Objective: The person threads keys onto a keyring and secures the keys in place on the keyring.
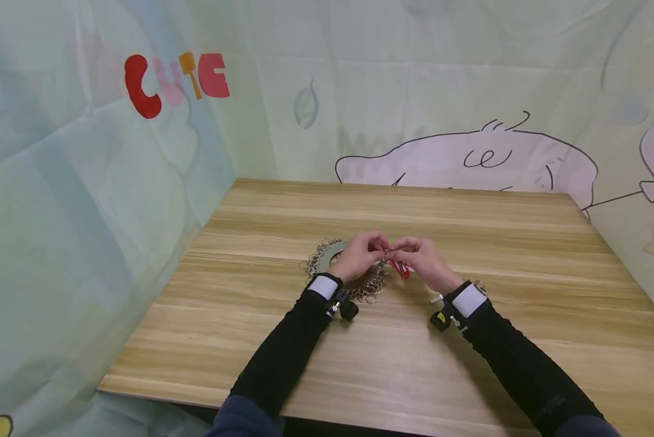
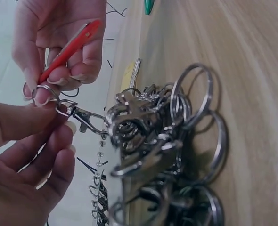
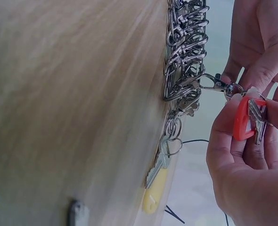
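Pale printed cloth (image 1: 359,36) is hung behind the table and along its sides, and on the left-hand stretch the word "CUTE" (image 1: 189,67) can be read in red, pink and orange letters. A sleepy white animal (image 1: 441,158) is drawn on the back stretch. By this cloth the back edge of the wooden table (image 1: 250,291) is bordered; the near edge is crossed by two black sleeves, the left (image 1: 280,352) and the right (image 1: 529,364). Wood surface is seen on both sides of the work, and all the table's edges are set well apart from the hands.

Near the middle, a flat metal ring (image 1: 325,258) is laid on the wood, its rim crowded with metal clips and small rings (image 3: 188,42). It is partly covered by the left hand (image 1: 362,255), by whose thumb and fingers one clip (image 2: 85,117) is pinched at its swivel end, while the hook end is turned toward the crowded rim. Just beside it, a red key tag (image 3: 241,123) is grasped near its end by the fingertips of the right hand (image 1: 422,262). A yellow key tag (image 3: 154,195) is seen beside the clips. The red tag's pale label is partly covered by a key (image 3: 257,120), so any writing cannot be made out. Between the fingertips, a thin split ring (image 2: 45,89) is held.
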Motion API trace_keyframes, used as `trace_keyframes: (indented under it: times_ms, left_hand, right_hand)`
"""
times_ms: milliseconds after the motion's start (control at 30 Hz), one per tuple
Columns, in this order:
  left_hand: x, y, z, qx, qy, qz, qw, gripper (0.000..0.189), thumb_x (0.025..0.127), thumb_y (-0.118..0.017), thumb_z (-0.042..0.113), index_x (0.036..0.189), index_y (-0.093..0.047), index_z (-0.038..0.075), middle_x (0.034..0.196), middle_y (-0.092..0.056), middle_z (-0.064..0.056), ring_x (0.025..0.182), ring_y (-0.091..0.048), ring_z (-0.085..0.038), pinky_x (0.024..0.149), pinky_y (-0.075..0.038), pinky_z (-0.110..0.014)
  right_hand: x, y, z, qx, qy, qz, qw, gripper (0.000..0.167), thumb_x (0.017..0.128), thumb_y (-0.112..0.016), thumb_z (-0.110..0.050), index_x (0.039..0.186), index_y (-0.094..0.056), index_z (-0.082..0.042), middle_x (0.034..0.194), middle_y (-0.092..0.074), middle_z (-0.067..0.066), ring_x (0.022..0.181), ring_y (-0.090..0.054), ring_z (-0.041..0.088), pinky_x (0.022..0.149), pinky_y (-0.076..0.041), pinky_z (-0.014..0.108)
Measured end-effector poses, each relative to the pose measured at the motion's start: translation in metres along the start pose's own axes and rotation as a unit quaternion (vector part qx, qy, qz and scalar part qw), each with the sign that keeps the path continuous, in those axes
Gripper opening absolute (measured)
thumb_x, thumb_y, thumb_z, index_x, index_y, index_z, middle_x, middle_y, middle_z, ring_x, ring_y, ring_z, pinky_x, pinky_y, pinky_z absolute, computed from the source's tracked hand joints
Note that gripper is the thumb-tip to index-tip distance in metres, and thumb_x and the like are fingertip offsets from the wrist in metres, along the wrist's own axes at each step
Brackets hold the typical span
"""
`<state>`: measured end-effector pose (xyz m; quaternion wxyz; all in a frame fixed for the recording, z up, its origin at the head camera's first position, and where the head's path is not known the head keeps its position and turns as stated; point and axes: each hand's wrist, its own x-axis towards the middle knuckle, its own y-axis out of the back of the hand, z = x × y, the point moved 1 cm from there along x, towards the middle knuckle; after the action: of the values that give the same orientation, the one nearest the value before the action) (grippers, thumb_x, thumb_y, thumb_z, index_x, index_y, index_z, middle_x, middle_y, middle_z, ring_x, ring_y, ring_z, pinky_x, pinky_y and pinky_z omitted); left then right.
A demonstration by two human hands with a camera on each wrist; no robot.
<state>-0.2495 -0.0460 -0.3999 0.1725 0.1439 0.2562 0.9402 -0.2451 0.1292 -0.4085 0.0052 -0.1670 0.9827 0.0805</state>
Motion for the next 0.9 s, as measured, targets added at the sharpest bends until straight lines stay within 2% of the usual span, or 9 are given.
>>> trace_keyframes:
  times_ms: [200,333,533,733,900]
  left_hand:
    - [0.0015,-0.0006,-0.0035,-0.001,0.019,0.002,0.9998,0.011,0.087,-0.060,-0.004,0.094,-0.065,0.004,0.084,-0.068,-0.010,0.076,-0.061,-0.015,0.068,-0.047,-0.019]
    - [0.0013,0.0010,-0.0021,-0.001,0.030,-0.006,0.9995,0.013,0.087,-0.059,-0.003,0.096,-0.065,0.003,0.087,-0.068,-0.012,0.078,-0.061,-0.016,0.068,-0.047,-0.020]
    - [0.0019,0.0025,-0.0021,0.011,0.018,-0.012,0.9997,0.015,0.089,-0.061,0.001,0.102,-0.066,0.006,0.096,-0.069,-0.008,0.088,-0.063,-0.015,0.080,-0.050,-0.022]
    - [0.0012,0.0020,-0.0050,-0.009,0.008,-0.005,0.9999,0.013,0.088,-0.060,-0.003,0.096,-0.065,0.005,0.090,-0.070,-0.011,0.082,-0.065,-0.017,0.074,-0.051,-0.021]
    - [0.0010,0.0020,-0.0051,-0.010,0.017,-0.001,0.9998,0.014,0.087,-0.059,-0.004,0.098,-0.065,0.004,0.090,-0.070,-0.012,0.081,-0.065,-0.017,0.072,-0.051,-0.021]
  right_hand:
    - [-0.0006,-0.0015,-0.0011,0.007,0.019,-0.005,0.9998,0.022,0.087,-0.066,-0.005,0.105,-0.063,0.006,0.082,-0.073,-0.013,0.085,-0.067,0.008,0.079,-0.052,0.022]
    - [-0.0009,-0.0016,-0.0028,-0.001,0.014,-0.005,0.9999,0.021,0.088,-0.066,-0.006,0.106,-0.064,0.005,0.084,-0.073,-0.013,0.085,-0.067,0.006,0.080,-0.052,0.021]
    - [0.0003,-0.0014,-0.0040,-0.002,-0.007,-0.001,1.0000,0.021,0.089,-0.063,-0.006,0.108,-0.064,0.002,0.086,-0.072,-0.013,0.088,-0.066,0.006,0.084,-0.051,0.020]
    - [0.0003,-0.0031,-0.0043,0.009,-0.014,0.006,0.9998,0.018,0.088,-0.064,-0.006,0.105,-0.065,0.000,0.085,-0.073,-0.013,0.087,-0.067,0.007,0.082,-0.052,0.020]
    - [0.0002,-0.0035,-0.0043,0.000,-0.004,0.002,1.0000,0.022,0.088,-0.067,-0.009,0.107,-0.065,0.002,0.084,-0.073,-0.014,0.088,-0.068,0.010,0.080,-0.052,0.021]
